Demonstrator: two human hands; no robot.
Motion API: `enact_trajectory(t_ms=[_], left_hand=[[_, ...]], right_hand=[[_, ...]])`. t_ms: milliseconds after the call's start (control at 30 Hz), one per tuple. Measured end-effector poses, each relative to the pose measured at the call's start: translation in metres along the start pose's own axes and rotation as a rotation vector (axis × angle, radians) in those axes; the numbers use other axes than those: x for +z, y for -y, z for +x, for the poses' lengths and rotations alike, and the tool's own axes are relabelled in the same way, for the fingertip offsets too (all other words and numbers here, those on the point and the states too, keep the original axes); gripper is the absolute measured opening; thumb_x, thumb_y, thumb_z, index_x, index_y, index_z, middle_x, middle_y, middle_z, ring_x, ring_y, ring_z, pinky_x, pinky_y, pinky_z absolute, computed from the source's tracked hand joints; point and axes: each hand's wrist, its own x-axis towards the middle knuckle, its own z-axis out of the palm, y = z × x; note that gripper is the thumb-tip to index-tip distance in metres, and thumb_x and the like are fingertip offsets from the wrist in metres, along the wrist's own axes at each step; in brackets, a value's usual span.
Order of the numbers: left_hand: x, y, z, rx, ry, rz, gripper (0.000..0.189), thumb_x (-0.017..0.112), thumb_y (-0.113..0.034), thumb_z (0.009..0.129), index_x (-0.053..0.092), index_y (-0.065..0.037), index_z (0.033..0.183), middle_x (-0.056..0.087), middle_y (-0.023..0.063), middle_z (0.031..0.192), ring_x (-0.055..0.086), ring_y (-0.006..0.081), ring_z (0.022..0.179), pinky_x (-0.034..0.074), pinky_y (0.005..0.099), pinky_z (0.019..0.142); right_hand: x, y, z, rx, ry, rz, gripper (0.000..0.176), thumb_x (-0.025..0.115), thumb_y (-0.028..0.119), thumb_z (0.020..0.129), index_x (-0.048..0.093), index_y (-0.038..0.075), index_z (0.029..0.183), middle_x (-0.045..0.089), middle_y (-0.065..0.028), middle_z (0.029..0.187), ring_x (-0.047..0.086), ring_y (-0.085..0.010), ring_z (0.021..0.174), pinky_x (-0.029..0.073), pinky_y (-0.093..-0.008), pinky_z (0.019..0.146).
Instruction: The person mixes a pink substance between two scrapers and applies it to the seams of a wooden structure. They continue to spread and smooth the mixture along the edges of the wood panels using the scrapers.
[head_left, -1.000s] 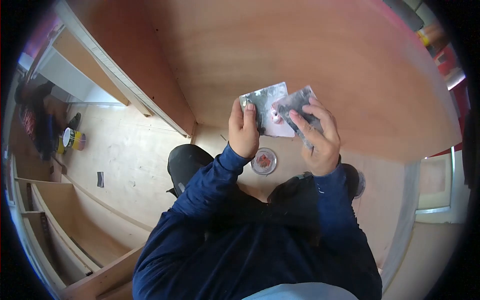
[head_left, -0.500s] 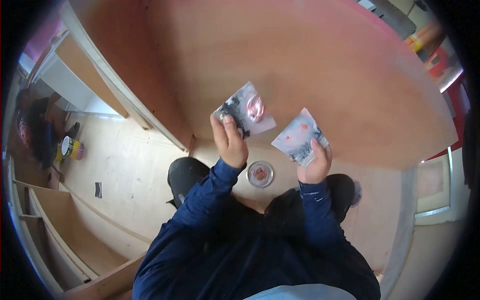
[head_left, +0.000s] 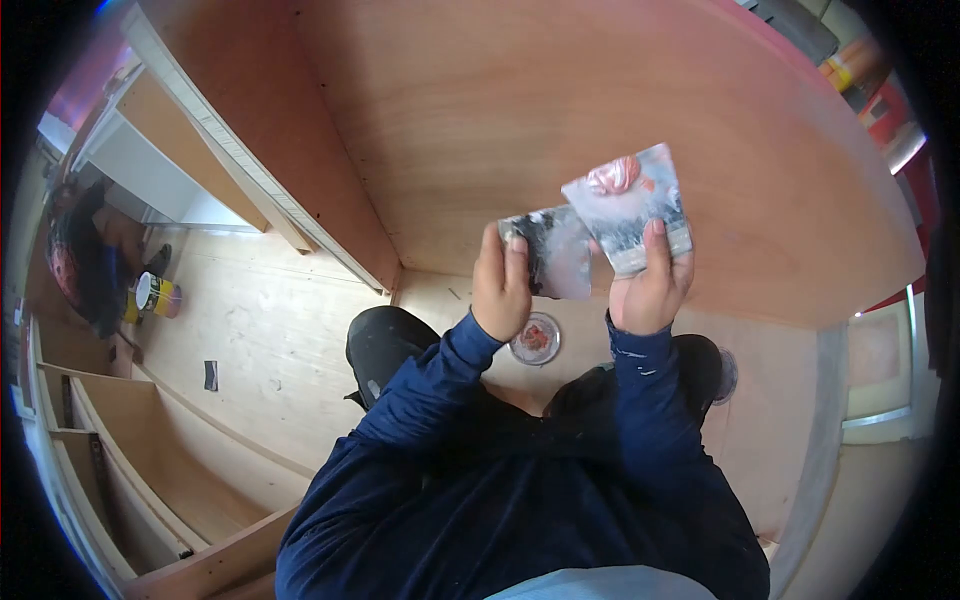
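My left hand (head_left: 502, 285) is closed on a smeared, dark-and-white flat plate (head_left: 562, 255), thumb on top. Pinched in my right hand (head_left: 652, 285) is a second flat plate (head_left: 640, 205) with grey smears along its lower part. A pinkish-red lump of paste (head_left: 615, 176) sits near this plate's upper left corner. The two plates are side by side, the right one higher, its edge close to or over the left one's. Below them on the floor, between my knees, stands a round lid or shallow tin (head_left: 535, 340) with reddish paste in it.
A large curved wooden panel (head_left: 520, 120) rises in front. Wooden compartments (head_left: 180, 460) are at the lower left. A dark scrap (head_left: 211, 375) lies on the floor (head_left: 270, 320). At the far left, a person (head_left: 90, 255) crouches by a bucket (head_left: 158, 295).
The pink paste has passed from the left plate to the right one. Both hands have shifted right, the right plate has risen, and the plates are closer together.
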Motion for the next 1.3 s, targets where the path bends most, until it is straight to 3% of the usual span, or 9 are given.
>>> enact_trajectory(t_ms=[67, 100, 233, 300, 400, 700, 800, 1067, 1300], left_hand=[[0.000, 0.008, 0.010, -0.191, 0.006, -0.395, 0.019, 0.040, -0.012, 0.101, 0.048, 0.001, 0.112, 0.062, 0.0096, 0.091, 0.062, 0.0180, 0.078, 0.049, 0.0299, 0.068], [-0.003, 0.009, 0.011, -0.499, 0.018, -0.790, 0.022, 0.038, -0.011, 0.101, 0.049, 0.000, 0.116, 0.059, 0.0061, 0.107, 0.058, 0.0139, 0.096, 0.048, 0.0290, 0.085], [-0.003, -0.002, 0.015, -0.567, -0.058, -0.941, 0.021, 0.038, -0.011, 0.101, 0.049, 0.000, 0.116, 0.060, 0.0066, 0.104, 0.059, 0.0142, 0.095, 0.050, 0.0308, 0.086], [-0.002, -0.004, 0.012, -0.492, -0.093, -0.777, 0.030, 0.041, -0.024, 0.102, 0.056, -0.003, 0.115, 0.057, 0.0005, 0.090, 0.049, 0.0059, 0.075, 0.042, 0.0240, 0.067], [-0.011, 0.000, 0.018, -0.540, -0.117, -1.055, 0.021, 0.039, -0.013, 0.102, 0.049, -0.001, 0.116, 0.060, 0.0061, 0.104, 0.060, 0.0144, 0.094, 0.050, 0.0297, 0.086], [-0.005, -0.014, 0.008, -0.158, -0.140, -0.183, 0.015, 0.042, -0.014, 0.102, 0.049, -0.001, 0.102, 0.051, -0.0010, 0.078, 0.042, 0.0063, 0.065, 0.037, 0.0232, 0.057], [-0.008, -0.005, 0.009, -0.235, -0.051, -0.220, 0.025, 0.040, -0.021, 0.101, 0.052, -0.002, 0.112, 0.056, 0.0027, 0.089, 0.052, 0.0114, 0.081, 0.043, 0.0246, 0.073], [0.001, -0.015, 0.012, -0.546, -0.097, -0.793, 0.025, 0.043, -0.021, 0.100, 0.056, -0.003, 0.114, 0.051, -0.0041, 0.079, 0.044, 0.0037, 0.068, 0.035, 0.0201, 0.060], [-0.005, -0.007, 0.013, -0.504, -0.185, -0.699, 0.024, 0.041, -0.019, 0.102, 0.051, -0.001, 0.115, 0.055, 0.0004, 0.088, 0.048, 0.0059, 0.076, 0.040, 0.0214, 0.068]], right_hand=[[-0.003, 0.004, 0.000, 0.032, 0.190, 0.379, 0.031, 0.047, 0.018, 0.098, 0.055, -0.005, 0.117, 0.063, -0.0154, 0.110, 0.065, -0.0282, 0.095, 0.054, -0.0408, 0.074], [-0.010, 0.007, -0.008, -0.189, 0.324, 0.118, 0.033, 0.050, 0.006, 0.094, 0.053, -0.001, 0.126, 0.057, -0.0194, 0.120, 0.061, -0.0331, 0.107, 0.051, -0.0428, 0.087], [-0.004, 0.000, -0.023, -0.424, 0.491, 0.105, 0.069, 0.057, -0.018, 0.069, 0.054, 0.012, 0.131, 0.048, -0.0240, 0.129, 0.054, -0.0383, 0.118, 0.049, -0.0406, 0.095], [-0.009, -0.008, -0.029, -0.344, 0.514, 0.015, 0.068, 0.056, -0.019, 0.070, 0.054, 0.011, 0.131, 0.049, -0.0234, 0.128, 0.054, -0.0380, 0.118, 0.049, -0.0400, 0.095], [-0.016, -0.035, -0.030, -0.130, 0.533, -0.002, 0.067, 0.053, -0.019, 0.072, 0.054, 0.010, 0.132, 0.051, -0.0216, 0.125, 0.054, -0.0378, 0.118, 0.050, -0.0387, 0.094], [-0.031, 0.020, 0.008, -0.485, 0.500, -0.353, 0.051, 0.060, -0.009, 0.068, 0.069, 0.012, 0.114, 0.057, -0.0159, 0.121, 0.055, -0.0361, 0.116, 0.045, -0.0439, 0.095], [-0.036, 0.033, 0.022, -0.486, 0.575, -0.262, 0.049, 0.062, -0.008, 0.068, 0.070, 0.012, 0.112, 0.059, -0.0133, 0.117, 0.054, -0.0367, 0.117, 0.044, -0.0442, 0.095], [-0.020, 0.016, 0.005, -0.279, 0.527, 0.149, 0.065, 0.049, -0.021, 0.063, 0.067, 0.008, 0.117, 0.054, -0.0186, 0.123, 0.051, -0.0374, 0.124, 0.042, -0.0388, 0.102], [-0.022, -0.026, -0.028, -0.137, 0.565, -0.005, 0.042, 0.050, -0.013, 0.081, 0.062, -0.001, 0.120, 0.059, -0.0197, 0.119, 0.062, -0.0319, 0.108, 0.049, -0.0358, 0.092]])
